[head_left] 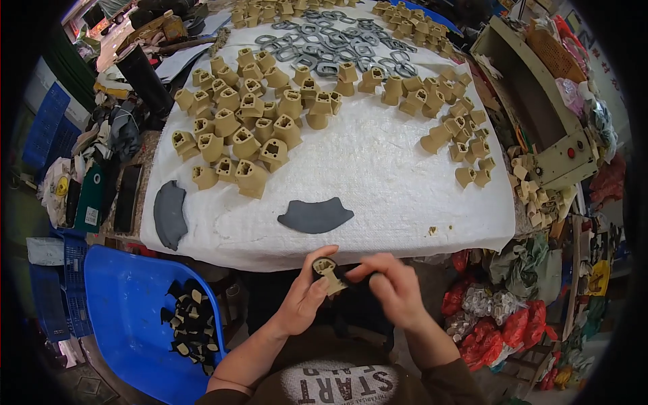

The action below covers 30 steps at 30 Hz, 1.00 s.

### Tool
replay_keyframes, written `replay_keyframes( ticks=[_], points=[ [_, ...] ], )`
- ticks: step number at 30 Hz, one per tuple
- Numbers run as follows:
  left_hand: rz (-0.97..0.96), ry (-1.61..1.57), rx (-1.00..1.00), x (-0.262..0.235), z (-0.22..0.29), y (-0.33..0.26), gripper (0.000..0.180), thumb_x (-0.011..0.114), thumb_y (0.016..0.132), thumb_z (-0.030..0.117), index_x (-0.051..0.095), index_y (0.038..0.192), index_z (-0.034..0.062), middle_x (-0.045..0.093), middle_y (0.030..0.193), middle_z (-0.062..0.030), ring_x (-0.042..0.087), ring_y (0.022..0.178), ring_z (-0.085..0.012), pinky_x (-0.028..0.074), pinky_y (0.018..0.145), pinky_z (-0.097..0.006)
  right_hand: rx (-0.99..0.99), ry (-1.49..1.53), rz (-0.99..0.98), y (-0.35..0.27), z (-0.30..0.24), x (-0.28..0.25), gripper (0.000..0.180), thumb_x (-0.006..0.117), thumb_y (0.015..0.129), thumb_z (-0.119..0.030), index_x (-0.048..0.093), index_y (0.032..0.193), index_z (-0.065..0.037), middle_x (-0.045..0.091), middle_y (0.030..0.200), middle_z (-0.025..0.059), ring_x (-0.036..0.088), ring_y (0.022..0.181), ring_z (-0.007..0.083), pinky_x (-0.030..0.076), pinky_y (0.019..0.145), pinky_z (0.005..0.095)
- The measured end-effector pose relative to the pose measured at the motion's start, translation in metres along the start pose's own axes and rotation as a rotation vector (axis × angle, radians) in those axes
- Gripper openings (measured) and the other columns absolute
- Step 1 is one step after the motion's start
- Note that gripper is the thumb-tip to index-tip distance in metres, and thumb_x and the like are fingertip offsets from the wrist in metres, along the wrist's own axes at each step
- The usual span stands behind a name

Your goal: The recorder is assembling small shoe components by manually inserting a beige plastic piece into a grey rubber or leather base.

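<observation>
In front of my body, at the table's near edge, my left hand (302, 297) holds a beige hollow shoe heel (329, 278). A black cover piece (352, 275) lies around the heel's rim and side. My right hand (393, 287), slightly blurred, is closed on the loose end of that cover, to the right of the heel. On the white sheet just beyond lies a dark grey curved cover piece (315, 214). A second curved cover piece (170, 214) lies by the sheet's left edge.
Several bare beige heels (246, 115) stand grouped at left, with more heels (466, 128) at right. Grey oblong rings (337, 42) are heaped farther back. A blue basin (115, 290) at lower left contains black-covered heels (192, 320). Red bags (486, 341) lie lower right.
</observation>
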<state>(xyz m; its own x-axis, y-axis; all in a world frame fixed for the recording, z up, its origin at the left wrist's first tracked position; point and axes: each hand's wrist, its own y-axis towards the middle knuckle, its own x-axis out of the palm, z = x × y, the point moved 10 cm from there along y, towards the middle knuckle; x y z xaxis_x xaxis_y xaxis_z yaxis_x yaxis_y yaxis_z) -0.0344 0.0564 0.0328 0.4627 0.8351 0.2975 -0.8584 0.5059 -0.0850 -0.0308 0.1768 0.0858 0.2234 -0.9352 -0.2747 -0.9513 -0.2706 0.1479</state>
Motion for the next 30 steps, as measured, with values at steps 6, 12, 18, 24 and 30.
replay_keyframes(
  ticks=[6, 12, 18, 24, 30],
  points=[
    [-0.062, -0.167, 0.017, 0.028, 0.016, 0.004, 0.071, 0.039, 0.093, 0.043, 0.01, 0.143, 0.0003, 0.05, 0.087, -0.0033, 0.045, 0.069, -0.0099, 0.038, 0.061, -0.023, 0.281, 0.639, -0.149, 0.011, 0.038, 0.018, 0.06, 0.068, 0.076, -0.007, 0.043, 0.13, -0.003, 0.06, 0.103, 0.0121, 0.056, 0.101, 0.0197, 0.041, 0.092, 0.0357],
    [-0.067, 0.025, -0.007, 0.023, -0.001, -0.003, 0.073, 0.036, 0.093, 0.047, 0.008, 0.142, 0.0009, 0.051, 0.097, -0.0053, 0.043, 0.068, -0.0086, 0.037, 0.059, -0.021, 0.193, 0.414, -0.282, 0.015, 0.018, 0.023, 0.062, 0.07, 0.074, -0.005, 0.045, 0.129, -0.003, 0.058, 0.101, 0.0085, 0.055, 0.1, 0.0188, 0.04, 0.092, 0.0336],
    [-0.078, -0.061, 0.025, 0.028, 0.001, -0.001, 0.064, 0.031, 0.096, 0.041, 0.013, 0.142, -0.0001, 0.044, 0.126, -0.0156, 0.048, 0.111, -0.0195, 0.038, 0.091, -0.029, 0.09, 0.307, -0.211, 0.014, 0.018, 0.023, 0.054, 0.062, 0.077, -0.002, 0.046, 0.128, -0.003, 0.058, 0.095, 0.0077, 0.054, 0.093, 0.0164, 0.042, 0.085, 0.0296],
    [0.006, -0.72, -0.261, 0.028, -0.015, 0.001, 0.055, 0.026, 0.097, 0.041, 0.024, 0.141, 0.0081, 0.054, 0.09, -0.0072, 0.046, 0.062, -0.0139, 0.04, 0.056, -0.027, -0.244, -0.185, 0.065, 0.008, -0.019, 0.001, 0.039, 0.064, 0.075, -0.005, 0.058, 0.114, -0.007, 0.055, 0.107, 0.0099, 0.048, 0.096, 0.0248, 0.04, 0.085, 0.0348],
    [0.076, -0.784, -0.423, 0.04, -0.038, -0.006, 0.051, 0.024, 0.096, 0.046, 0.044, 0.125, 0.0082, 0.052, 0.077, -0.0031, 0.04, 0.054, -0.0134, 0.037, 0.053, -0.027, -0.179, -0.119, 0.086, 0.002, -0.011, 0.017, 0.019, 0.062, 0.076, -0.002, 0.059, 0.094, -0.007, 0.047, 0.107, 0.0121, 0.042, 0.098, 0.0279, 0.036, 0.086, 0.0365]
  ],
)
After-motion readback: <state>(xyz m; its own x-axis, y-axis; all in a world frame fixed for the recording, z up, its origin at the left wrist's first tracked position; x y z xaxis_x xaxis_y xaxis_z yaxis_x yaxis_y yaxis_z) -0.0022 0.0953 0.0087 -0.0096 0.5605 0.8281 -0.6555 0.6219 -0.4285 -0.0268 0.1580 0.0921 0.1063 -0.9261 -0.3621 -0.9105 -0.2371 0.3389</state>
